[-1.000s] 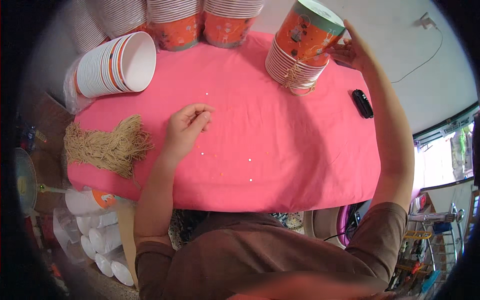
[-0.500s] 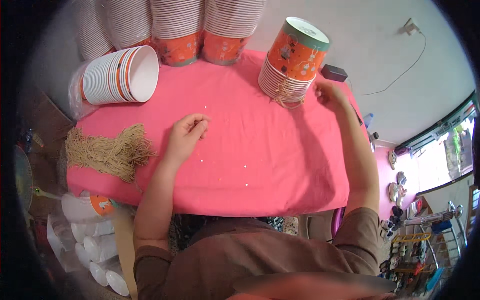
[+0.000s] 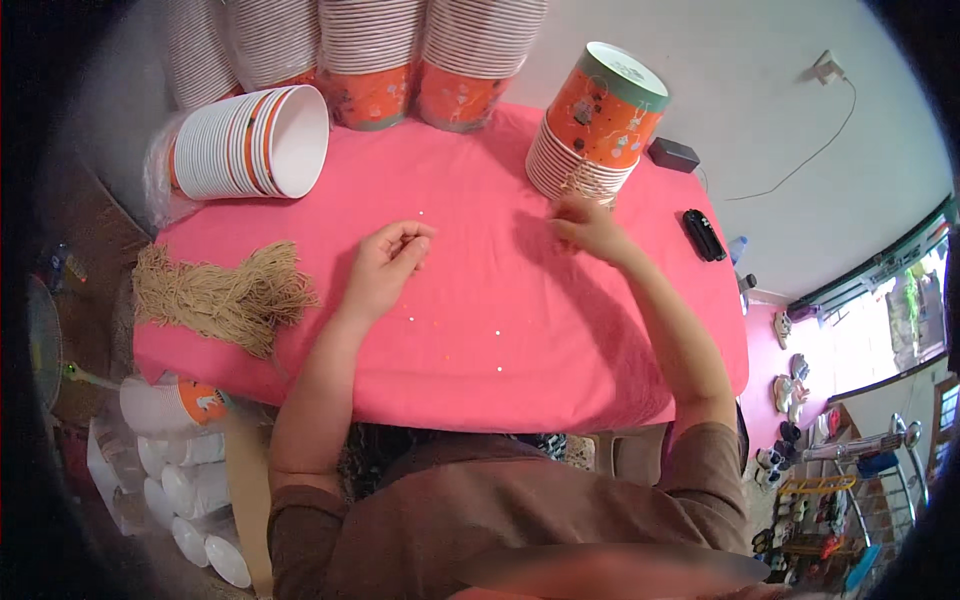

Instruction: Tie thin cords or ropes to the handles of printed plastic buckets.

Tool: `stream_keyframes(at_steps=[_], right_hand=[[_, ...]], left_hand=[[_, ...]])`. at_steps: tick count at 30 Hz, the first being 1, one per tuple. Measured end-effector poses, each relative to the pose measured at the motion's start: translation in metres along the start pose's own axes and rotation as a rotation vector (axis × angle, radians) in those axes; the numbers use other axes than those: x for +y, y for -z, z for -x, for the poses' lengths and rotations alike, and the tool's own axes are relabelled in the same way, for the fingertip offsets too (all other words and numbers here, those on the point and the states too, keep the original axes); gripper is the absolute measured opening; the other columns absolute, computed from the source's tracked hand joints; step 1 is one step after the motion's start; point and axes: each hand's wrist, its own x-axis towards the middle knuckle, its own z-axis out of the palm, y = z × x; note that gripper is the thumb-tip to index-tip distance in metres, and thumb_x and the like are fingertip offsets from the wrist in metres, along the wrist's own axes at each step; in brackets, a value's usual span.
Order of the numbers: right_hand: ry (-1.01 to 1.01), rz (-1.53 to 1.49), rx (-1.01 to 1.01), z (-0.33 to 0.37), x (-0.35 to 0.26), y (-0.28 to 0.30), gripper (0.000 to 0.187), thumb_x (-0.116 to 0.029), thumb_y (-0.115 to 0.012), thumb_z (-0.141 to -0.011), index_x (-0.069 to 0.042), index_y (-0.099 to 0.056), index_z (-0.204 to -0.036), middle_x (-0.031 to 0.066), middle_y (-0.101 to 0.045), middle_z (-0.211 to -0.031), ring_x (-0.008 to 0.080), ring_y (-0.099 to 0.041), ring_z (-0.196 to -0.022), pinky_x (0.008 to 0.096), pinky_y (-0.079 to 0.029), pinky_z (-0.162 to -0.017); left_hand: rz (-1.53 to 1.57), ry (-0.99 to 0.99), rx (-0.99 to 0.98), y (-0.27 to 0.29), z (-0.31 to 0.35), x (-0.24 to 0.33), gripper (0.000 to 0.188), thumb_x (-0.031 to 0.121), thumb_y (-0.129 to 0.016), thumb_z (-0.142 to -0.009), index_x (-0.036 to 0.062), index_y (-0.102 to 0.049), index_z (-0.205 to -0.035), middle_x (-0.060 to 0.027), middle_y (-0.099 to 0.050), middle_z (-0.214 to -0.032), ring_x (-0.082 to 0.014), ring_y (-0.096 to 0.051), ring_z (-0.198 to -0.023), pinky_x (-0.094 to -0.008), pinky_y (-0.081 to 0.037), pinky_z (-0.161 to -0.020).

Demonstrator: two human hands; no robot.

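Observation:
Over the pink-covered table (image 3: 450, 300), my left hand (image 3: 388, 262) hovers with fingers curled in and thumb against them; nothing shows between them. My right hand (image 3: 592, 232) is in front of a stack of upside-down paper buckets (image 3: 600, 115), orange with a green band and white rims. Its fingers bend down and look closed, slightly blurred; whatever they may hold is hidden. Thin tan strings (image 3: 590, 180) hang on the rims at the stack's lower front, right behind that hand. A thick bundle of tan strings (image 3: 225, 295) lies at the table's left.
Another bucket stack (image 3: 235, 145) lies on its side at the far left, partly in plastic. Tall wrapped stacks (image 3: 370, 60) line the back. A dark box (image 3: 674, 154) and a black object (image 3: 704, 235) sit at the right. More buckets (image 3: 185, 470) are below the left edge.
My right hand has moved left, from beside the stack's right to its front, uncovering the black object. My left hand stays curled in nearly the same place. The view has shifted slightly.

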Motion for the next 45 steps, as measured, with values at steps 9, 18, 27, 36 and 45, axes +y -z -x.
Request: stream_keyframes(at_steps=[9,18,27,36,45], right_hand=[[0.611,0.124,0.129,-0.113,-0.130,-0.183,0.048,-0.023,-0.064,-0.086,0.003,-0.051,-0.124,0.0222,-0.060,-0.113,0.0314,-0.061,-0.103,0.0379,-0.048,-0.089],[0.626,-0.426,0.191,-0.196,-0.199,-0.275,0.043,-0.017,-0.063,-0.083,0.005,-0.052,-0.119,0.0250,-0.063,-0.105,0.0350,-0.062,-0.101,0.0380,-0.048,-0.087],[0.508,-0.364,0.149,-0.173,-0.169,-0.260,0.027,-0.016,-0.071,-0.078,-0.001,-0.067,-0.101,0.0206,-0.068,-0.086,0.0263,-0.068,-0.078,0.0383,-0.051,-0.070],[0.541,-0.236,0.079,-0.065,-0.116,-0.143,0.013,-0.007,-0.069,-0.085,0.003,-0.063,-0.092,-0.0020,-0.061,-0.075,0.0054,-0.051,-0.071,0.0255,-0.044,-0.061],[0.370,-0.478,0.062,-0.009,-0.130,-0.096,0.017,-0.016,-0.066,-0.089,0.001,-0.065,-0.090,0.0014,-0.067,-0.082,0.0053,-0.059,-0.073,0.0209,-0.049,-0.067]], left_hand=[[-0.066,-0.374,0.918,0.085,-0.005,0.021,0.036,0.010,-0.055,-0.091,-0.0005,-0.051,-0.125,-0.0103,-0.053,-0.121,-0.0174,-0.049,-0.112,-0.0307,-0.037,-0.097],[0.414,-0.377,0.817,0.118,-0.026,0.004,0.052,0.021,-0.042,-0.096,0.0013,-0.031,-0.143,-0.0107,-0.038,-0.142,-0.0223,-0.039,-0.129,-0.0349,-0.030,-0.106],[0.435,-0.247,0.739,0.132,-0.030,-0.024,0.062,0.032,-0.045,-0.096,0.0060,-0.024,-0.148,-0.0086,-0.029,-0.150,-0.0221,-0.029,-0.136,-0.0412,-0.021,-0.110],[0.441,-0.295,0.864,0.105,-0.016,0.005,0.050,0.018,-0.048,-0.093,0.0010,-0.037,-0.139,-0.0148,-0.037,-0.143,-0.0222,-0.035,-0.131,-0.0338,-0.028,-0.107],[-0.896,-0.758,0.524,0.032,0.034,0.047,0.079,0.044,-0.076,-0.071,0.0032,-0.046,-0.132,-0.0180,-0.046,-0.134,-0.0362,-0.041,-0.126,-0.0467,-0.030,-0.106]])
